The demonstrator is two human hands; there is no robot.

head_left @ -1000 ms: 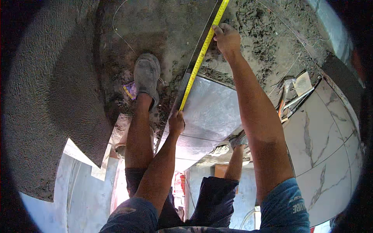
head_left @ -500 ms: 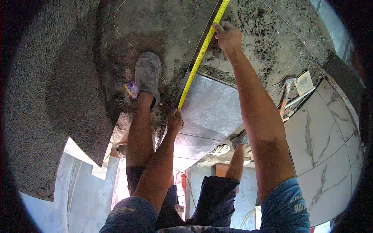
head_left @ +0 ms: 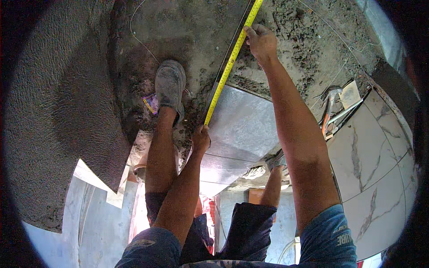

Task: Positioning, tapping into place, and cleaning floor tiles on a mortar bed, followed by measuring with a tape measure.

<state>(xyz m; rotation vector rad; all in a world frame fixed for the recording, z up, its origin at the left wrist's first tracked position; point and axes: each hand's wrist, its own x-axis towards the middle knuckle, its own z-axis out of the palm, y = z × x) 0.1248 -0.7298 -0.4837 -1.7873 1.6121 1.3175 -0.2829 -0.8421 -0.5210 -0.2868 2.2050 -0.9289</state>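
A yellow tape measure (head_left: 227, 71) stretches from the left edge of the grey floor tile (head_left: 243, 118) up past the top of the picture. My left hand (head_left: 200, 139) pinches its lower end at the tile's left edge. Farther out, my right hand (head_left: 262, 42) grips the tape's right edge between thumb and fingers. Beneath the tape runs a thin dark straight edge (head_left: 229, 50), partly covered by it. The tape's case is not in sight.
Rough mortar (head_left: 299, 49) surrounds the tile. My shoe (head_left: 170, 85) stands left of the tape beside a small purple packet (head_left: 151, 103). A hammer (head_left: 328, 109) lies at right near white marbled tiles (head_left: 371, 174). A thin string (head_left: 333, 29) crosses the upper right.
Both hands keep their hold on the tape, which stays in nearly the same place. Only a very slight shift of my right hand shows.
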